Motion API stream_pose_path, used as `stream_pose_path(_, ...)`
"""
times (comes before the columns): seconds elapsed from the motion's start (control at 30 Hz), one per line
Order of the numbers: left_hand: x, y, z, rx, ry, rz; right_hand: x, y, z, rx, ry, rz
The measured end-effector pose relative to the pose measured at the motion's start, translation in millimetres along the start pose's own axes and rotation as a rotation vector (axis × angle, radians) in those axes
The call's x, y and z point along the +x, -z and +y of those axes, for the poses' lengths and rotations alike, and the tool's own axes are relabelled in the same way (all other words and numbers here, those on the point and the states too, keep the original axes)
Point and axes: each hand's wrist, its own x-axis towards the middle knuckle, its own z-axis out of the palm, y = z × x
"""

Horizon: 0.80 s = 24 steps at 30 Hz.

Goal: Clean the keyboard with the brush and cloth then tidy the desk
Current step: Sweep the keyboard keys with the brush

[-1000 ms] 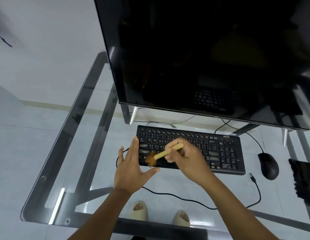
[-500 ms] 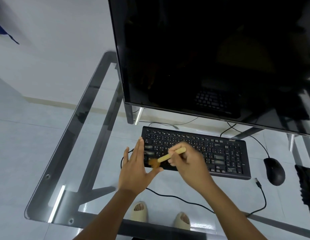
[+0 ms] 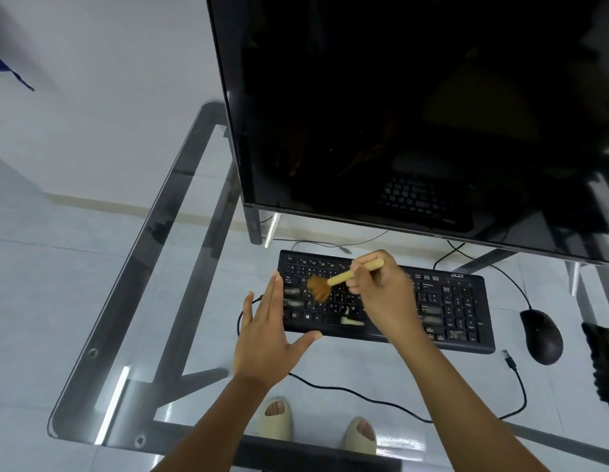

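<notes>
- My right hand [image 3: 384,298], centre of frame, is clenched round the brush [image 3: 343,279]; fingers wrapped on the pale wooden handle, whose butt end pokes out up-right past my knuckles.
- Brush bristles [image 3: 318,287] are brown and fanned out, and point down-left onto the left-centre key rows. Slightly blurred, so I can't tell exactly which keys they touch.
- My left hand [image 3: 269,335], lower centre-left, is released and flat: fingers straight and together, thumb spread to the right. It holds nothing. Fingertips lie along the keyboard's left end, thumb against its front edge.
- Keyboard [image 3: 449,301]: black, lies flat on the glass desk [image 3: 194,301] just below the monitor [image 3: 398,114], centre to centre-right of frame. Several keys look smudged or blurred over.
- Small pale bits [image 3: 352,321] sit on the bottom key row, near the space bar, just below the bristles.
- Monitor is dark and fills the upper right, with the keyboard reflected in it.
- Mouse [image 3: 543,335]: black, right of the keyboard, apart from it.
- Dark cloth [image 3: 604,362] at the right frame edge, just beyond the mouse, cut off by the frame.
- Loose black cable [image 3: 364,395] runs across the lower desk, its plug end [image 3: 509,357] lying free near the keyboard's lower right corner.
- My feet in pale sandals [image 3: 277,419] show through the glass at bottom centre.
</notes>
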Motion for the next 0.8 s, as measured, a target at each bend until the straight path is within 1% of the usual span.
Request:
stream_pose_path(0.1, 0.8, 1.1, -0.5, -0.012, 0.016, -0.02, 5.2, 5.1, -1.3, -0.172, 0.228, 0.172)
stream_pose_path(0.13, 0.9, 1.2, -0.3, -0.011, 0.014, -0.017, 5.6, 4.8, -1.5, -0.174, 0.265, 0.172)
stream_pose_path(0.23, 0.7, -0.7, -0.9, 0.005, 0.011, -0.024, 3.4, -2.7, -2.2, -0.106, 0.19, 0.011)
stream_pose_path(0.27, 0.5, -0.7, -0.4, 0.005, 0.016, -0.028, 4.1, -5.0, -0.7, -0.13, 0.2, -0.009)
stream_pose_path(0.33, 0.6, -0.4, -0.4, -0.003, 0.012, -0.014, 6.3, -6.9, -2.8, -0.201, 0.276, 0.053)
stream_pose_path(0.37, 0.9, -0.3, -0.5, -0.006, 0.003, -0.002, 7.4, -6.9, -7.2, -0.211, 0.324, 0.11)
stream_pose_path(0.4, 1.1, 0.0, -0.6, -0.005, -0.003, 0.002, 8.5, -8.5, -9.4, -0.187, 0.338, 0.128)
stream_pose_path(0.47, 1.2, 0.4, -0.3, -0.001, -0.003, 0.002, 8.4, -12.1, -13.9, -0.102, 0.268, 0.052)
stream_pose_path(0.53, 1.2, 0.8, 0.1, 0.001, -0.002, 0.016, 8.0, -19.0, -16.4, -0.053, 0.174, -0.106)
stream_pose_path(0.57, 1.5, 0.8, 0.3, 0.0, -0.008, 0.019, 8.7, -21.3, -16.6, -0.099, 0.177, -0.123)
stream_pose_path(0.6, 1.4, 1.2, 1.2, -0.004, -0.015, 0.018, 9.7, -23.1, -17.2, -0.133, 0.2, -0.103)
stream_pose_path(0.63, 1.6, 0.9, 1.0, -0.012, -0.02, 0.014, 10.5, -24.0, -20.9, -0.174, 0.245, -0.056)
stream_pose_path(0.67, 1.8, 0.8, 0.8, -0.021, -0.022, 0.015, 12.0, -24.6, -23.2, -0.165, 0.259, -0.014)
stream_pose_path(0.7, 2.1, 0.8, 0.5, -0.029, -0.021, 0.02, 12.6, -25.2, -23.1, -0.177, 0.286, 0.002)
stream_pose_path(0.8, 1.3, 1.0, 1.5, -0.036, -0.012, 0.024, 10.7, -30.6, -24.1, -0.134, 0.262, -0.084)
